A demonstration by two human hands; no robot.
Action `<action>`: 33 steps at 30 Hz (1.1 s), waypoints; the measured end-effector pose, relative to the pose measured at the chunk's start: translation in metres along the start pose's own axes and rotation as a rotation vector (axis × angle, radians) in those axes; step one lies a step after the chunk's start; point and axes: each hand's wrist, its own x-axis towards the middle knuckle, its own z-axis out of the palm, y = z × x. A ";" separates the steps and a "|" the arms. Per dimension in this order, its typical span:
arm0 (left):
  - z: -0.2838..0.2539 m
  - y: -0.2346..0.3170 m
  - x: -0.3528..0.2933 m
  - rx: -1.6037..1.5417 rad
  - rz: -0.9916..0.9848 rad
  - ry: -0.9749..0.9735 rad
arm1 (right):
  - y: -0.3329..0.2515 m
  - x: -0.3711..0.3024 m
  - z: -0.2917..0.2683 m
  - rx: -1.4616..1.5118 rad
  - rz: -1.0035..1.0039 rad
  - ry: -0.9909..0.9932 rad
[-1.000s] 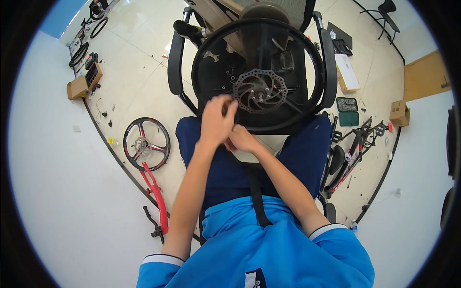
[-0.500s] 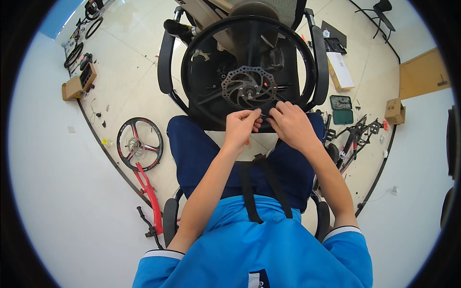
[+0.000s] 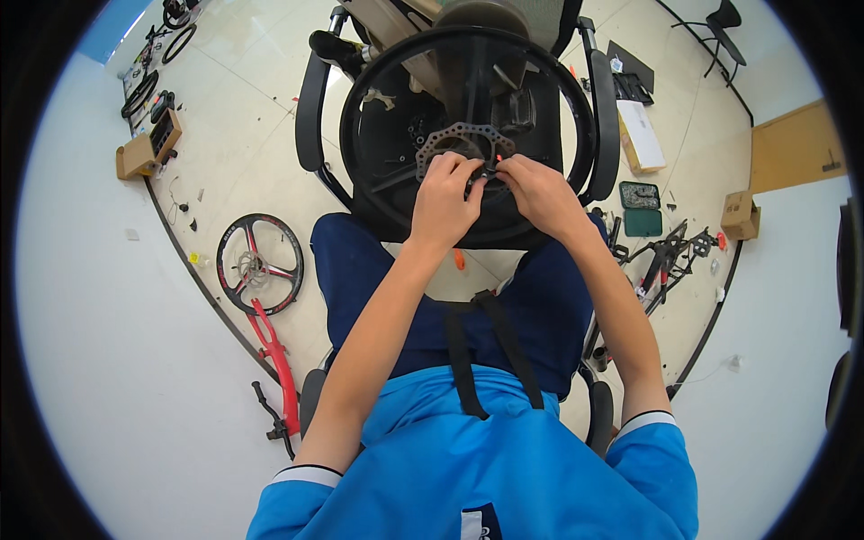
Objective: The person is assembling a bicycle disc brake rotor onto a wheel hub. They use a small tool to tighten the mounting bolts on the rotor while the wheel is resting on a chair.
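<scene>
Black spoked wheel (image 3: 393,184) over chair seat (image 3: 380,148); perforated metal disc (image 3: 443,137) at its centre

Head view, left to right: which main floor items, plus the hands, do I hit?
Open cardboard box → three-spoke wheel with a brake disc → left hand → right hand → open green case → brown carton.

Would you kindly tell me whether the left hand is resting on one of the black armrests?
No, the left hand reaches over the brake disc, close beside the right hand.
</scene>
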 end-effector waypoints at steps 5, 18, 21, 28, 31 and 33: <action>0.011 -0.005 0.003 0.030 0.050 0.019 | 0.002 0.000 0.010 0.083 0.027 0.053; 0.011 -0.018 0.010 0.114 0.242 -0.009 | -0.027 -0.015 0.063 0.294 0.335 0.373; 0.010 -0.020 0.010 0.126 0.242 -0.021 | -0.015 -0.013 0.049 0.303 0.306 0.257; 0.015 -0.020 0.005 0.099 0.203 0.024 | -0.001 0.009 0.008 0.267 0.222 -0.065; 0.018 -0.021 0.004 0.075 0.193 0.026 | -0.003 0.016 0.001 0.272 0.237 -0.145; 0.019 -0.023 0.003 0.056 0.191 0.031 | 0.002 0.019 -0.002 0.265 0.214 -0.188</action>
